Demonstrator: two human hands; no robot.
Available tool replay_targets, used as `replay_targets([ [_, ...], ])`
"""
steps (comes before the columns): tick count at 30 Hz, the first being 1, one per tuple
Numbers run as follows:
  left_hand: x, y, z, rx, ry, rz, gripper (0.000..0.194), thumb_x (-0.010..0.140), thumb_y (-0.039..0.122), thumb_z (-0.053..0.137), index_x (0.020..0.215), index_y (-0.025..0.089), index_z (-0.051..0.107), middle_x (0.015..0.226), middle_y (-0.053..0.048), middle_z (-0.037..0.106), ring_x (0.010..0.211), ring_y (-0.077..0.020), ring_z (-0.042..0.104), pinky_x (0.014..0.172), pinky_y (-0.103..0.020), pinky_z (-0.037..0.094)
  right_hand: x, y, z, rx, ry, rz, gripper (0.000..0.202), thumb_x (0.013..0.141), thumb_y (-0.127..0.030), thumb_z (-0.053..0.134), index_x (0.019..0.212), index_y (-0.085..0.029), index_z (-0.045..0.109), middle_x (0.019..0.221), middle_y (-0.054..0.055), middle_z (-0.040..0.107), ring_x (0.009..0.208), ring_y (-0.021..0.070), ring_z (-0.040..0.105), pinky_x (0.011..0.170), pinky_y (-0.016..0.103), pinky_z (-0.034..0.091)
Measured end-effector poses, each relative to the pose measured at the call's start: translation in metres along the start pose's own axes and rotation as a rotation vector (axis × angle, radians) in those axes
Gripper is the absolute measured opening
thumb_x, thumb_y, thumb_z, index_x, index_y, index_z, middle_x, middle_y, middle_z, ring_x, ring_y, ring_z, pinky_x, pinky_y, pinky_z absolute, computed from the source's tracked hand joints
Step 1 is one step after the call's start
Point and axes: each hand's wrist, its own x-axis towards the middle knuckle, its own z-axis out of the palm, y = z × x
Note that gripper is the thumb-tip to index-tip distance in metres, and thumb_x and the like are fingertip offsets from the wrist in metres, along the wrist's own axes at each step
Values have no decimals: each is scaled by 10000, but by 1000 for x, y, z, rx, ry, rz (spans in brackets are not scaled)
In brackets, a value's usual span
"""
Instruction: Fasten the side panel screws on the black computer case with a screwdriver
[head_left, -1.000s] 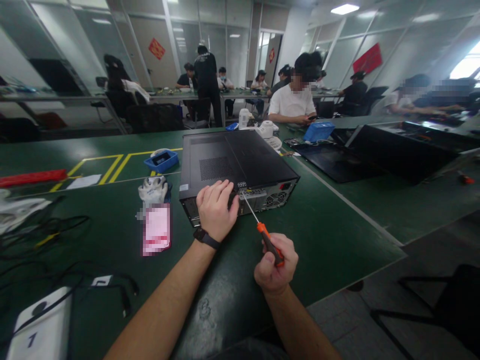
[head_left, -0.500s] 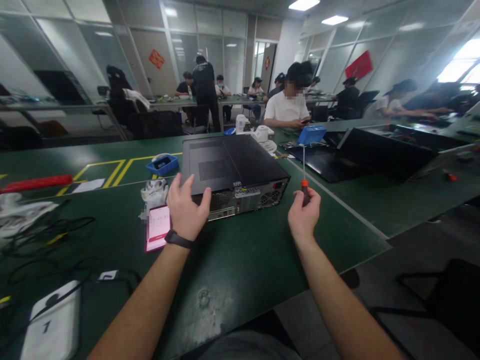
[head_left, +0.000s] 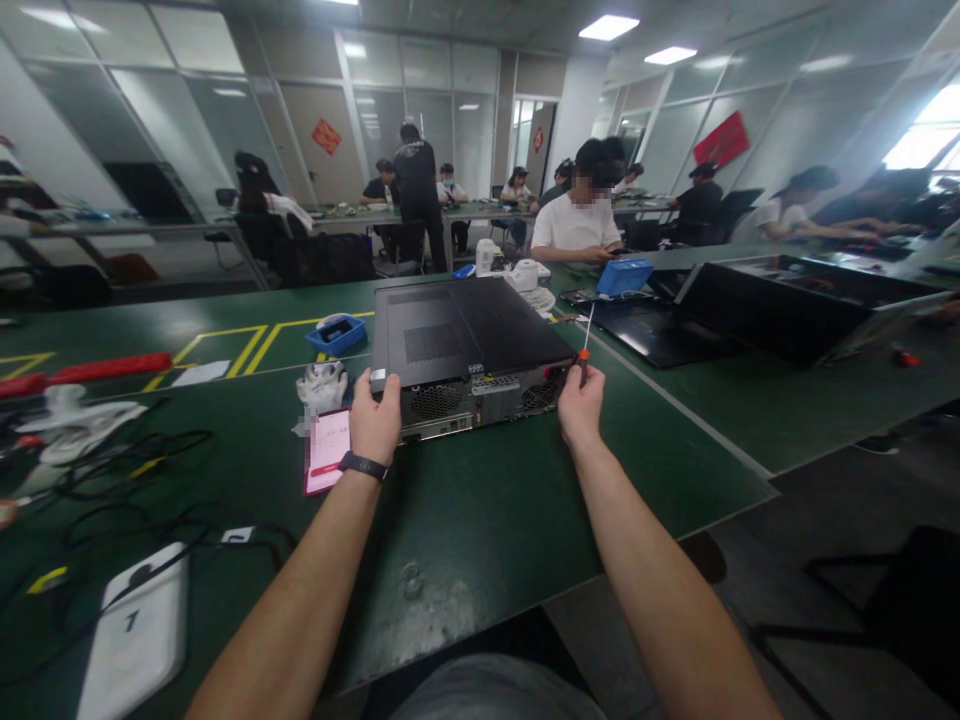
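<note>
A black desktop computer case (head_left: 480,325) lies flat on the green table, its rear panel with ports and a round fan grille facing me. My left hand (head_left: 375,420) grips the case's near left corner, thumb on the rear side and fingers along the left edge, partly hidden. In my right hand (head_left: 582,402) is a screwdriver (head_left: 584,355) with an orange and dark handle, its shaft pointing up. That hand is against the near right corner of the case; whether its fingers press on the case I cannot tell.
Left of the case are a pink-and-white booklet (head_left: 328,450), white gloves (head_left: 322,385), a blue tray (head_left: 335,334) and black cables (head_left: 97,490). A white device marked 1 (head_left: 139,625) lies nearer. An opened black case (head_left: 780,310) stands right. A person (head_left: 574,225) sits opposite.
My left hand has come down from above the case onto its left corner. My right hand, with the screwdriver, has moved left to the case's right corner.
</note>
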Motion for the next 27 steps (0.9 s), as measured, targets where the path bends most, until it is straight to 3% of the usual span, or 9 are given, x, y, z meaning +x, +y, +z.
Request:
replay_targets([
  [4,-12,1,-9,20,22,-6,511,962,562,639,1358,239,655,1321,-114,755,1230,-288,711,1105,-443,541,-11,-3,-11,2,26,1,563,922,-698,514,1200,-209,540,1169,114,691,1072,240,635,1026,408,468],
  [10,-39,0,-30,46,24,10,546,953,580,665,1387,248,646,1326,-120,754,1235,-304,713,1112,-467,549,-37,-3,-43,-17,39,-11,560,922,-693,543,1197,-206,550,1152,111,688,1076,245,635,1034,417,473],
  [15,-45,-2,-39,52,11,39,552,954,562,667,1401,239,629,1350,-114,736,1262,-298,696,1149,-468,534,-50,-7,-60,-22,29,-54,541,923,-680,568,1178,-204,568,1122,102,695,1046,235,650,1017,421,506],
  [19,-51,10,-44,74,30,85,685,954,533,661,1495,131,539,1488,-222,624,1404,-361,601,1231,-531,450,-65,-13,-70,-17,70,-112,517,975,-642,513,1251,-207,549,1161,112,693,1086,240,666,1034,441,523],
  [21,-57,21,-46,111,86,159,751,922,474,699,1531,87,492,1561,-263,543,1509,-388,490,1297,-556,347,-80,-18,-76,-23,113,-138,511,990,-617,512,1289,-204,545,1208,130,677,1126,249,661,1063,464,519],
  [23,-64,32,-47,206,128,414,669,927,410,699,1502,108,535,1564,-246,552,1533,-368,471,1303,-545,340,-100,-23,-81,-33,129,-178,485,980,-590,561,1277,-208,577,1226,128,668,1147,252,656,1081,477,522],
  [25,-69,42,-43,218,46,628,517,945,339,684,1419,145,618,1498,-211,632,1494,-337,533,1277,-527,384,-122,-29,-84,-40,84,-305,431,987,-521,591,1287,-212,599,1188,109,681,1099,237,675,1036,467,562],
  [27,-72,48,-37,228,-75,748,461,956,324,678,1390,172,647,1459,-180,683,1463,-324,574,1249,-534,415,-142,-36,-86,-18,68,-408,421,971,-440,650,1321,-213,595,1138,90,687,1007,206,692,935,404,603],
])
